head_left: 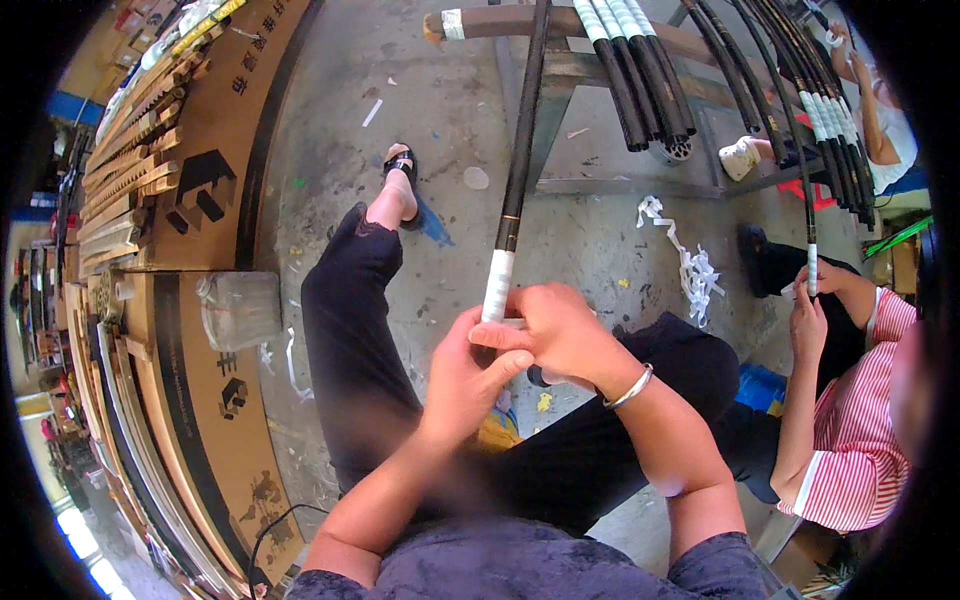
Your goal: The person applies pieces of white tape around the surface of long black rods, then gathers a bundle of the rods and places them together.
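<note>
Our left hand (455, 378) and right hand (556, 332) together, clamped on our rod's low white end (496, 285), rod (522, 140) stretching ahead, strips (699, 282) rightward on floor (450, 280).

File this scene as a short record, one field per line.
Left hand: holding the white end of a black rod
Right hand: at that same end, grip partly hidden
Worn: bracelet, right wrist
Ahead: more black rods on a stand
Left side: wooden strips, cardboard boxes
Floor: white scraps
Right side: co-worker holding another rod
</note>
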